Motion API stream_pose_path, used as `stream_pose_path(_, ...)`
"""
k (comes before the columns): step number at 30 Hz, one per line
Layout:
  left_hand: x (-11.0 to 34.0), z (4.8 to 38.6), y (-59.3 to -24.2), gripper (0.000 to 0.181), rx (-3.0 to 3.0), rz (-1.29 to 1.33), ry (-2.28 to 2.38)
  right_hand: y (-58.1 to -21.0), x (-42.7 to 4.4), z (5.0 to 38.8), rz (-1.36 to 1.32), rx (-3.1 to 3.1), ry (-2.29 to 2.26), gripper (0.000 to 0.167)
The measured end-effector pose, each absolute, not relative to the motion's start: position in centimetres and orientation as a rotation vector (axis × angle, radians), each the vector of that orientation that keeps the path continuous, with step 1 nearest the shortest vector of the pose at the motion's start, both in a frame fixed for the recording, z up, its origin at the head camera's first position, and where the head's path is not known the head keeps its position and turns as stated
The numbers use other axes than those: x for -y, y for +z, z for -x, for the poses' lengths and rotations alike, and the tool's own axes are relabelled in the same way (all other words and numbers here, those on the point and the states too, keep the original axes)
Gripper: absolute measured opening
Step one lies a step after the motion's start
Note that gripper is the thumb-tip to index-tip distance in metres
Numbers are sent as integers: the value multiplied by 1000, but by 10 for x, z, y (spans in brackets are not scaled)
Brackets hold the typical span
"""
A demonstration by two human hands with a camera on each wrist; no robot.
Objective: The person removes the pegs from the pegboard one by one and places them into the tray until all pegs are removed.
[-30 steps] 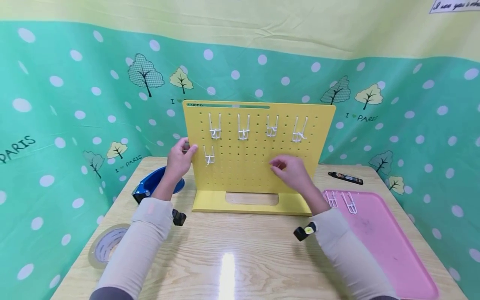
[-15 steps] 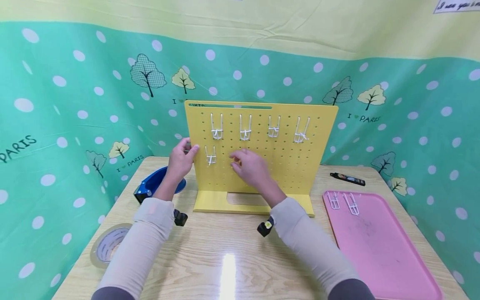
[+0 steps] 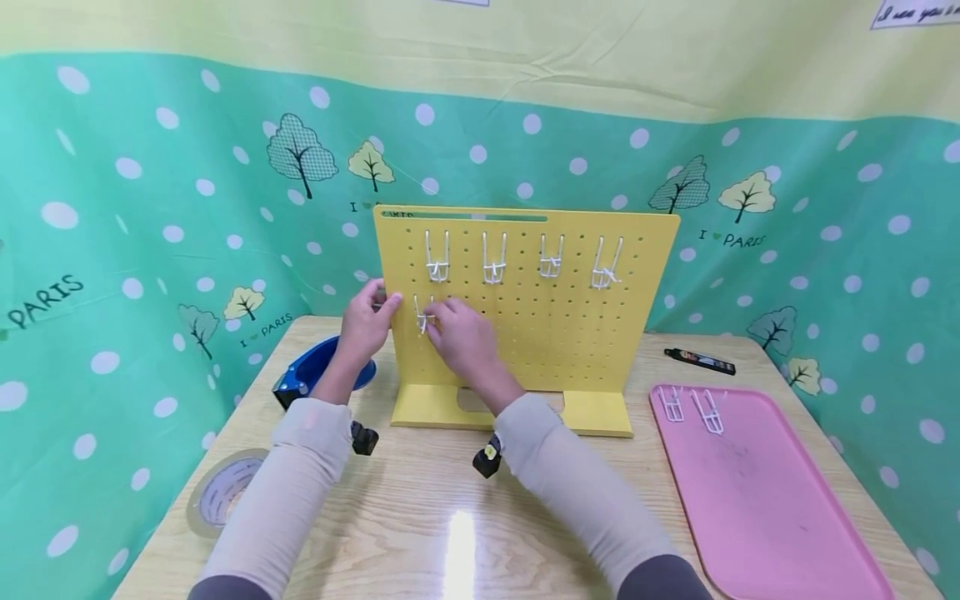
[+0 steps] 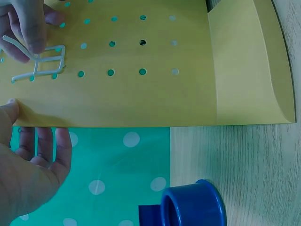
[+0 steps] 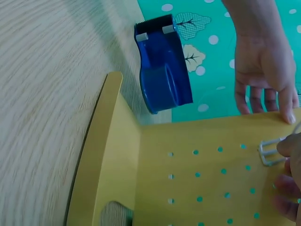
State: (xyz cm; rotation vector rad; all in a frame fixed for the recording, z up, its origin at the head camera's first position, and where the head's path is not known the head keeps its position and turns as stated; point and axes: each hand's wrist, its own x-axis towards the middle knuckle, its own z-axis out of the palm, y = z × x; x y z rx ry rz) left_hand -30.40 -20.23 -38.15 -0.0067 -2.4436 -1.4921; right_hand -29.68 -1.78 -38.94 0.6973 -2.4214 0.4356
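A yellow pegboard (image 3: 540,342) stands upright on the table, with several white wire hooks hung along its upper rows. My left hand (image 3: 366,323) grips the board's left edge, thumb on the front face and fingers behind. Below the top row, at the left, hangs one more white wire hook (image 4: 49,72). My right hand (image 3: 467,337) pinches this lower hook between thumb and fingers, partly hiding it in the head view.
On the right lies a pink tray (image 3: 780,508) bearing two white wire hooks (image 3: 707,412). A black marker (image 3: 700,361) lies behind it. At the left are a blue tape dispenser (image 3: 307,371) and a roll of tape (image 3: 206,500). A patterned curtain (image 3: 495,158) hangs behind the board.
My right hand has moved left across the board, from its right half to the lower left hook, and now pinches it. My left hand keeps its grip on the edge.
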Motion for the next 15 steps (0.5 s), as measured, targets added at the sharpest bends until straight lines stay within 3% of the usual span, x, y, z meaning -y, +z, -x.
stream_pose_path(15, 201, 303, -380, 36, 2442, 3, -1485, -395, 28, 298, -606, 2324, 414, 8)
